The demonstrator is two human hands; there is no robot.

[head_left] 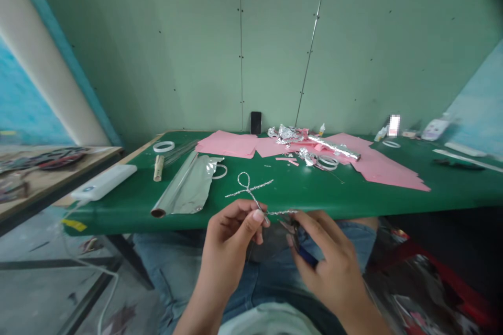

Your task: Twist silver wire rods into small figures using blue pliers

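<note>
Wire figure (248, 190) glints silver, rope-twist pattern. From it: pliers (308, 257) dark blue-handled, toward five o'clock; foil roll (175, 183) silvery, nine; paper sheets (228, 144) pink, eleven. Tabletop (133, 204) green.

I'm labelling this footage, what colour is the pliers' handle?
The pliers handle is dark blue, as the head view shows.

A hand could pass low over the green tabletop (306, 188) between the foil roll (177, 182) and the pink sheets (387, 167) at right, but the twisted silver figure (248, 190) juts from the left hand (230, 238) into that gap. Behind, crumpled foil (288, 133) blocks the way.
</note>
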